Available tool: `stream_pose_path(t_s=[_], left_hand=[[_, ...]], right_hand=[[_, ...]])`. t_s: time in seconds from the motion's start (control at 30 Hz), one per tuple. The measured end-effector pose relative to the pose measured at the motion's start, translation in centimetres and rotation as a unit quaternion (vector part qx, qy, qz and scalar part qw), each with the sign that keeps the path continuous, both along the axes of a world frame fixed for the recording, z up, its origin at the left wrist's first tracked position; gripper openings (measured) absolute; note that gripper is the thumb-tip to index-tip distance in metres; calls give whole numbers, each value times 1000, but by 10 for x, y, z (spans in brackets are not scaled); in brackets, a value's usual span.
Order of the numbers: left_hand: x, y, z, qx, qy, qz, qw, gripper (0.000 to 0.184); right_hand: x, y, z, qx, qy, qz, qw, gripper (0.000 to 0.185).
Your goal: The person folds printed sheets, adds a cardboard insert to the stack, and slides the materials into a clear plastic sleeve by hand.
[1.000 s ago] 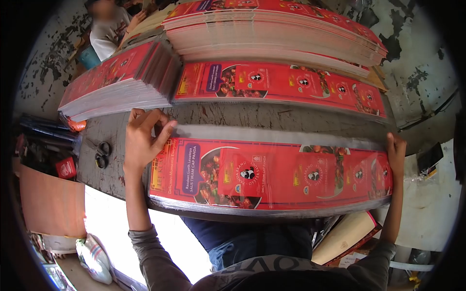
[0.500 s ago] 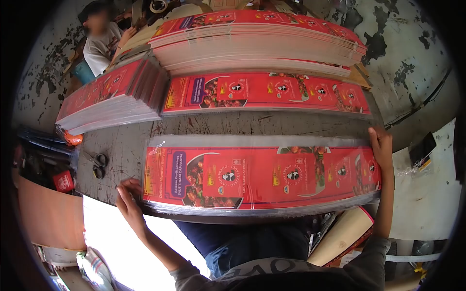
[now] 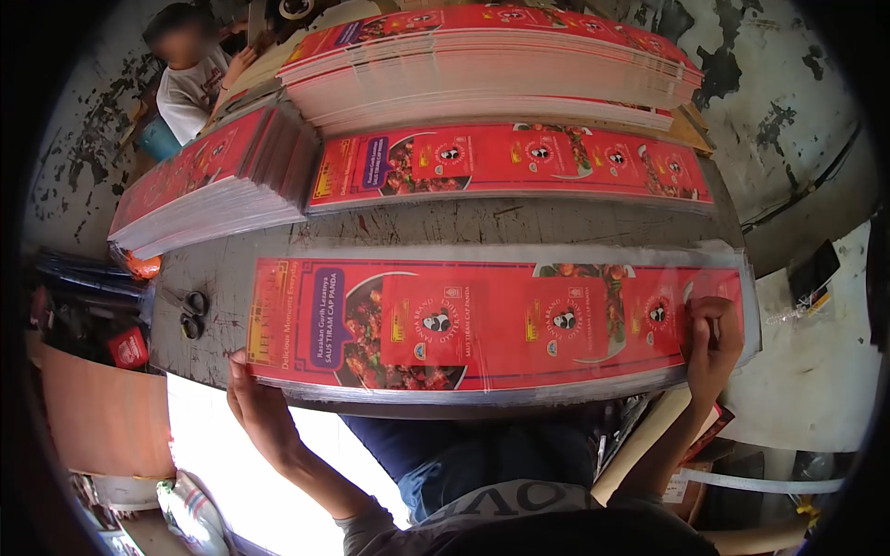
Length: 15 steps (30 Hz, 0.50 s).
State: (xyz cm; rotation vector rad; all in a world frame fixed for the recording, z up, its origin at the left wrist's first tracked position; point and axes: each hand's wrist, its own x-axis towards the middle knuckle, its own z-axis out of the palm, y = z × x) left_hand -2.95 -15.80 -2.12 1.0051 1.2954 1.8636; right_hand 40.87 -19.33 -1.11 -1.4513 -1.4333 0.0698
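Note:
A low stack of long red printed plastic-sleeved sheets [image 3: 501,324] lies along the front edge of the dark table, with panda logos and food pictures on the top one. At its left front corner is my left hand [image 3: 264,412], closed on the stack's edge with some fingers hidden under or behind it. My right hand [image 3: 712,347] rests over the right end, its fingers curled against the top sheet and the front edge. Clear sleeve margins show beyond the red print at the back and right.
Black-handled scissors [image 3: 192,315] lie on the table [image 3: 399,227] at left. Behind are a low row of red sheets [image 3: 501,165], a tall stack [image 3: 482,79] and a fanned pile [image 3: 204,181]. Another person [image 3: 190,88] sits at the far left back.
My right hand has come from the right back corner toward the front and onto the top sheet. My left hand has closed in on the front corner. The stack has shifted slightly.

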Motion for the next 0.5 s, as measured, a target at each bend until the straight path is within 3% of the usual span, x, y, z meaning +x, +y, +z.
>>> stream_pose_path(t_s=[0.07,0.1,0.23,0.3,0.4,0.47,0.5], left_hand=[[7,-3,7,5,-33,-15,999,33],[13,-4,10,22,-93,-25,995,34],[46,-8,8,31,-315,-135,939,40],[90,-11,11,12,-402,-90,911,41],[123,-17,14,10,-374,-178,910,38],[130,-16,18,18,-386,-172,906,36],[132,-15,20,25,-391,-163,905,35]], right_hand=[[-2,-3,-3,-33,-35,-37,998,12],[1,-2,-7,-39,35,-47,997,13],[-2,-2,-2,-15,-33,-26,999,10],[-6,-4,0,-36,-57,-34,997,7],[-14,-7,-4,-1,-116,-72,991,13],[-36,-10,-6,119,-234,-72,962,28],[-52,-15,-12,149,-215,-23,965,34]])
